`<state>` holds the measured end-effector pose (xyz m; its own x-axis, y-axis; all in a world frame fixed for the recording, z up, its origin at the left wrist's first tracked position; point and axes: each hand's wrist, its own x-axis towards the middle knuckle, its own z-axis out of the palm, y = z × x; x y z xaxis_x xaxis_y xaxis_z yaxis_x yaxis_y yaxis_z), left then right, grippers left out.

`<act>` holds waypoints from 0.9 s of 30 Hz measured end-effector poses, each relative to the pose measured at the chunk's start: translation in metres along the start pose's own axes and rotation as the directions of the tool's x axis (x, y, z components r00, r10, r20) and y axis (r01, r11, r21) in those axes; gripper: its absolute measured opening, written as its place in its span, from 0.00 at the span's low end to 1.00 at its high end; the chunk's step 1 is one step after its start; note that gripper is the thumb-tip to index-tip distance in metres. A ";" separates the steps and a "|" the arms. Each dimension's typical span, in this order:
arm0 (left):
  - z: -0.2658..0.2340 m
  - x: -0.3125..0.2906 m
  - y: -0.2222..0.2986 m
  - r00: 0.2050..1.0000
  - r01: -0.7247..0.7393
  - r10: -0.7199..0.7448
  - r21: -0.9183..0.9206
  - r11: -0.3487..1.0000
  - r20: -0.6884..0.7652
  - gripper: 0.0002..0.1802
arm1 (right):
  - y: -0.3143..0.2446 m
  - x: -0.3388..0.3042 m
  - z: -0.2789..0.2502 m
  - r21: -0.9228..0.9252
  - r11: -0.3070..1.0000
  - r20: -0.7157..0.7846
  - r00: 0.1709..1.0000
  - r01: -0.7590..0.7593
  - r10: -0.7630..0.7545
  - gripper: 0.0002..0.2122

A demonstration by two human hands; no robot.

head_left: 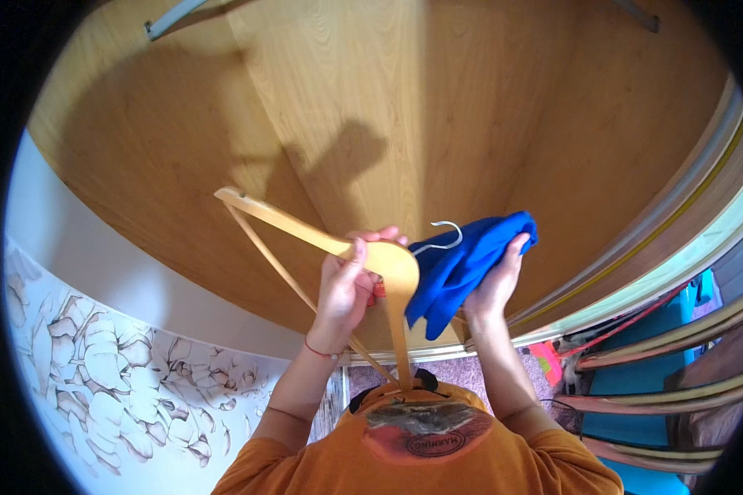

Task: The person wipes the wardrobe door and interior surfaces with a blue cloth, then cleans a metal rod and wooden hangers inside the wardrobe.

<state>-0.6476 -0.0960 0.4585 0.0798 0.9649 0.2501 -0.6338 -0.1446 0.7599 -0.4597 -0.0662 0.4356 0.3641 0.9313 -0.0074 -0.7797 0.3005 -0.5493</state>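
A light wooden clothes hanger [293, 224] is held up in front of my chest, its metal hook pointing right. My left hand [345, 289] is closed on it near the middle, with the thumb lying along one arm of the hanger. A bunched bright blue cloth [462, 268], perhaps a garment, hangs from my right hand [494, 285], whose fingers are mostly hidden behind it. In the picture the hanger's hook overlaps the cloth; whether they touch I cannot tell.
Wood-panelled walls [371, 99] of a cabinet stand ahead, with a metal rod [173, 18] at the upper left. A sliding-door track [627, 260] curves along the right. White flowered wallpaper [132, 371] covers the lower left. Curved wooden bars [660, 402] stand at the lower right.
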 end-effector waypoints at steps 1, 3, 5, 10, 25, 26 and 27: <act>-0.005 0.001 0.003 1.000 -0.021 0.021 0.019 1.000 -0.016 0.16 | -0.006 0.007 -0.008 0.059 0.983 0.112 0.980 -0.174 0.167 0.24; -0.008 0.002 0.003 0.999 -0.030 0.030 -0.003 1.000 -0.027 0.17 | -0.006 0.006 -0.007 0.114 0.911 0.234 0.902 -0.396 0.363 0.26; -0.005 0.004 -0.001 1.000 -0.006 0.004 -0.086 0.996 -0.018 0.16 | -0.002 -0.005 -0.006 0.096 0.849 0.236 0.841 -0.519 0.487 0.27; 0.014 0.002 -0.011 0.998 -0.054 0.054 -0.012 0.998 -0.025 0.14 | 0.038 -0.045 -0.014 -0.834 0.132 0.552 0.815 0.536 0.178 0.13; 0.010 0.015 -0.015 0.972 -0.233 0.235 -0.062 0.971 0.030 0.11 | 0.064 -0.044 -0.035 -0.769 0.330 0.632 0.727 0.547 0.269 0.13; 0.012 0.016 -0.011 0.976 -0.219 0.219 -0.066 0.974 -0.002 0.11 | 0.066 -0.041 -0.028 -0.724 0.393 0.662 0.731 0.567 0.165 0.09; 0.015 0.016 -0.007 0.979 -0.204 0.202 -0.075 0.976 -0.035 0.11 | 0.066 -0.041 -0.025 -0.674 0.445 0.680 0.731 0.590 0.061 0.06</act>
<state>-0.6298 -0.0832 0.4661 -0.0767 0.9228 0.3775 -0.6925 -0.3217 0.6458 -0.5134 -0.0896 0.3790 -0.1277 0.8387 0.5293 0.2110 0.5445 -0.8118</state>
